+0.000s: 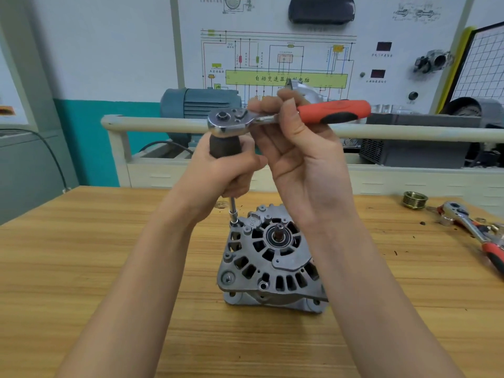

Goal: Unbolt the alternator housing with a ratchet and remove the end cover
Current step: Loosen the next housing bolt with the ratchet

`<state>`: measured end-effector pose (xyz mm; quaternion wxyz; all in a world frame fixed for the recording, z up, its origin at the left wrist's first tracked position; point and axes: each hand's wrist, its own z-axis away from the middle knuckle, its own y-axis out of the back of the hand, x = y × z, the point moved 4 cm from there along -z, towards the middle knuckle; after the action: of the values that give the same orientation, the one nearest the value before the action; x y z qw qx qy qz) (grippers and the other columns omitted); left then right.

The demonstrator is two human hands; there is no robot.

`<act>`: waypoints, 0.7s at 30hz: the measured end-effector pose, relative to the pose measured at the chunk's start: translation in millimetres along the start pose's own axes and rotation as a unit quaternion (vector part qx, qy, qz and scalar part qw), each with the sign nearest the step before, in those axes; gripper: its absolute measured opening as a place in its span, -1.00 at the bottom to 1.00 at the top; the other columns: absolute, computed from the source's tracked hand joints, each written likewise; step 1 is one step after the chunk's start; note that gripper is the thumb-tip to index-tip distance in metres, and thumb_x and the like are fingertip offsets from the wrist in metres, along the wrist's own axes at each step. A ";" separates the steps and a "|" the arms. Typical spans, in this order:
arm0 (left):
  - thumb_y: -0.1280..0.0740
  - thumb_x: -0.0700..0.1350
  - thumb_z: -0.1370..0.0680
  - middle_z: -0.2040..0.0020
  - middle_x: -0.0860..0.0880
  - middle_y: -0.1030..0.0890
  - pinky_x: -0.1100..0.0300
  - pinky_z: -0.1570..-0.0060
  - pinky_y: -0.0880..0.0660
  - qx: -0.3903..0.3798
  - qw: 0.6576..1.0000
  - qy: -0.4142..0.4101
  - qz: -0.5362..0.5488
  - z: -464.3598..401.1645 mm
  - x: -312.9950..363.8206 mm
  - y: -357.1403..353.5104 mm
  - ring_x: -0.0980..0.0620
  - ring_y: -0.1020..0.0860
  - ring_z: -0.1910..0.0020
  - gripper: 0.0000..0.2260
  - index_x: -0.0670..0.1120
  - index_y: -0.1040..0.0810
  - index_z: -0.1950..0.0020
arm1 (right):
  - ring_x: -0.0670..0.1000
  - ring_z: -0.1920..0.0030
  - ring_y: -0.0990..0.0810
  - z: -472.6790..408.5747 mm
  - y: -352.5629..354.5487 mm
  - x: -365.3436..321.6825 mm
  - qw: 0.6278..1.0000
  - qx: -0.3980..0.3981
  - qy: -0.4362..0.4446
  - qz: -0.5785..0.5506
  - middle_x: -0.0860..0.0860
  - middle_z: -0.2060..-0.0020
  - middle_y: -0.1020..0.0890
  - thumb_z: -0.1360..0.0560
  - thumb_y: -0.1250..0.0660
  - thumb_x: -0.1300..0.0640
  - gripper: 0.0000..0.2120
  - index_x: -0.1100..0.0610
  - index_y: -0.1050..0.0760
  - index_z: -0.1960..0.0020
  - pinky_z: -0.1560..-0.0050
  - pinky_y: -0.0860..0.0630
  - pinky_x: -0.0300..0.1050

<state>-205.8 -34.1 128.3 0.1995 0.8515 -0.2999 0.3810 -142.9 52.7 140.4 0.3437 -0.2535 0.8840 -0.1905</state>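
Left hand (226, 170) is wrapped in a fist around a dark driver handle (224, 145), held upright, forearm coming up from the near left. Out of the bottom of that fist a thin metal extension (233, 210) drops straight down, and its socket end sits on a bolt at the far-left corner of the alternator (270, 257). Right hand (297, 148) is raised above the alternator, palm facing left, fingers curled over the neck of a ratchet (289, 115) — thumb and fingertips pinching it just behind the chrome head. The ratchet lies level, its head sitting on top of the driver handle, its red and black grip sticking out to the right.

The alternator stands in the middle of the wooden table (81, 268), end cover up, with the bare shaft and bearing showing in the centre.

Count-wise: two ratchets in total — the one in hand and a second ratchet (474, 230) lying at the table's right edge, same red grip. One brass-coloured pulley (415, 199) sits just left of that. One alternator. Behind the table there's a blue-grey electric motor (199, 105) and a wiring diagram board (286, 58) on the far wall.
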 end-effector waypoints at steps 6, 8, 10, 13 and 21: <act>-0.26 -0.23 -0.36 0.60 0.04 -0.26 0.32 0.54 -0.20 0.188 0.982 -0.014 -0.007 -3.6 -2.4 0.9 0.08 -0.19 0.61 -0.67 0.02 -0.31 0.57 | 0.13 0.12 -0.64 9.6 -3.9 0.1 0.977 0.078 0.152 0.127 0.21 0.20 -0.62 -0.41 -0.35 0.41 -0.88 0.24 -0.52 0.12 -0.06 -0.58 0.05; -0.27 -0.21 -0.37 0.61 0.05 -0.26 0.34 0.55 -0.20 0.211 0.977 -0.013 -0.011 -2.9 -2.7 1.6 0.08 -0.20 0.61 -0.67 0.02 -0.32 0.58 | 0.15 0.12 -0.64 12.5 -6.6 1.7 0.968 0.080 0.182 0.150 0.18 0.21 -0.62 -0.40 -0.36 0.44 -0.85 0.25 -0.53 0.10 -0.05 -0.58 0.09; -0.29 -0.23 -0.36 0.61 0.05 -0.27 0.32 0.54 -0.21 0.175 0.984 -0.013 -0.028 -2.1 -1.2 3.1 0.07 -0.21 0.62 -0.70 -0.01 -0.34 0.55 | 0.12 0.14 -0.65 10.5 -6.6 0.8 0.978 0.061 0.149 0.136 0.17 0.22 -0.63 -0.40 -0.35 0.41 -0.88 0.25 -0.53 0.11 0.00 -0.59 0.01; -0.37 -0.24 -0.31 0.59 0.02 -0.27 0.27 0.51 -0.22 0.056 0.998 -0.018 -0.025 -0.4 1.7 4.1 0.04 -0.21 0.61 -0.73 -0.14 -0.29 0.48 | 0.06 0.17 -0.66 4.1 -2.3 -2.1 0.996 0.027 0.044 0.068 0.15 0.24 -0.66 -0.43 -0.34 0.34 -0.93 0.23 -0.51 0.11 0.06 -0.59 -0.12; -0.29 -0.27 -0.35 0.62 0.06 -0.26 0.32 0.53 -0.19 0.111 0.993 -0.015 -0.024 -1.7 2.4 -1.6 0.07 -0.18 0.63 -0.66 0.01 -0.32 0.57 | 0.05 0.18 -0.66 2.9 -0.6 -6.7 0.996 0.044 0.040 0.069 0.15 0.24 -0.66 -0.43 -0.32 0.33 -0.94 0.22 -0.51 0.12 0.06 -0.60 -0.14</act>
<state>-204.4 -32.8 131.0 0.1079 0.8811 -0.2380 0.3943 -136.4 55.7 142.1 0.3312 -0.1684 0.9032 -0.2149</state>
